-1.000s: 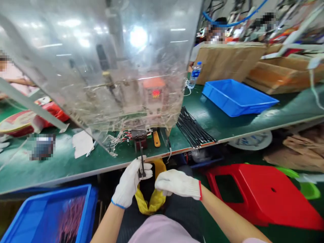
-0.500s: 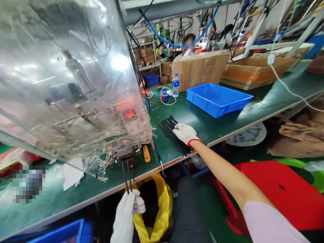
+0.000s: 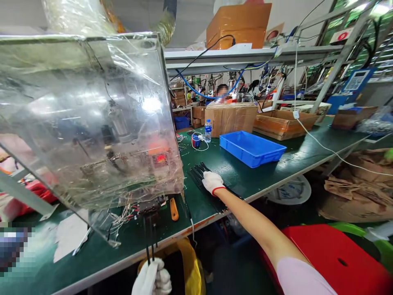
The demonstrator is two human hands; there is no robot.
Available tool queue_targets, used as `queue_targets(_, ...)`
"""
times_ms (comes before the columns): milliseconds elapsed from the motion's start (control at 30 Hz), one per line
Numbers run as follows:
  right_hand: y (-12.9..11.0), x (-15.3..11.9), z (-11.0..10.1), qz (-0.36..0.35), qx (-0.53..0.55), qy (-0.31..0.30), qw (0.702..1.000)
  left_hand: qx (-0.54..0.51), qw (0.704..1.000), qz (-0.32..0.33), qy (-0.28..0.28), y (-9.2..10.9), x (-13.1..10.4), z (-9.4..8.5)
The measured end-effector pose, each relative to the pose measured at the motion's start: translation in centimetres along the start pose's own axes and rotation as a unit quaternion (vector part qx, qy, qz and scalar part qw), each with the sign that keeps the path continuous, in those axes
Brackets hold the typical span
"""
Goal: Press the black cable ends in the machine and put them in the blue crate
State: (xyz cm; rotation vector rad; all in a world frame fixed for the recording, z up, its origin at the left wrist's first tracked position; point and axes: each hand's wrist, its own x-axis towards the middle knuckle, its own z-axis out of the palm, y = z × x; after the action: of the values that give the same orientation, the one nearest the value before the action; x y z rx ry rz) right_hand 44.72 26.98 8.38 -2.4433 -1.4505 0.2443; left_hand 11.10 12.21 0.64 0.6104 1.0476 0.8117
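My left hand, in a white glove, is closed around the lower ends of thin black strips that stand upright before the bench edge. Their upper ends reach a dark fixture under the clear enclosure. On the green bench, my right hand, gloved in white with a red cuff, lies over a bundle of black strips. Its fingers are bent down onto the bundle, and the fingertips are hard to make out. An orange handle lies between the fixture and the bundle.
A blue tray, a water bottle and cardboard boxes stand farther back. A white cable hangs at the right. Below the bench are a yellow bag and a red stool. A person is in the background.
The camera view has tilted up, showing more of the shelf and enclosure top. My left hand still holds the strips, and my right hand remains on the bundle, a little shifted over it.
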Motion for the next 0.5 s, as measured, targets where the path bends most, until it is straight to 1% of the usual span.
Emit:
queue_targets(67, -0.5, 0.0, -0.7, 0.020, 0.038, 0.004, 0.999, -0.008, 1.000, 0.010, 0.002, 0.0, 0.0, -0.1)
queue_targets(133, -0.9, 0.1, -2.2, 0.024, 0.095, 0.023, 0.995, -0.015, 1.000, 0.011, 0.000, 0.0, 0.1, -0.2)
queue_targets(200, -1.0, 0.3, -4.6, 0.015, 0.170, 0.049, 0.984, -0.015, 1.000, -0.001, -0.013, 0.2, 0.2, -0.2)
queue_targets(267, -1.1, 0.6, -7.6, -0.001, 0.243, 0.075, 0.967, -0.016, 0.999, -0.017, -0.032, 0.5, 0.4, -0.1)
queue_targets(300, -1.1, 0.6, -9.1, -0.005, 0.287, 0.091, 0.954, -0.016, 0.999, -0.024, -0.042, 0.6, 0.4, 0.1)
queue_targets(333, -1.1, 0.4, -10.5, -0.009, 0.354, 0.105, 0.929, -0.016, 0.998, -0.024, -0.047, 0.7, 0.4, 0.2)
queue_targets(367, -1.2, -0.1, -11.6, -0.014, 0.444, 0.113, 0.889, -0.018, 0.998, -0.021, -0.051, 0.8, 0.5, 0.4)
queue_targets(400, -1.3, -1.0, -12.5, -0.022, 0.547, 0.108, 0.830, -0.019, 0.998, -0.015, -0.053, 0.8, 0.5, 0.5)
queue_targets(433, -1.3, -2.4, -12.9, -0.033, 0.646, 0.087, 0.757, -0.019, 0.998, -0.008, -0.057, 0.9, 0.4, 0.5)
queue_targets(467, -1.4, -4.1, -12.9, -0.047, 0.730, 0.049, 0.680, -0.020, 0.998, -0.003, -0.062, 0.9, 0.4, 0.5)
queue_targets(500, -1.4, -6.3, -12.5, -0.063, 0.778, -0.002, 0.625, -0.021, 0.998, 0.000, -0.067, 0.8, 0.3, 0.5)
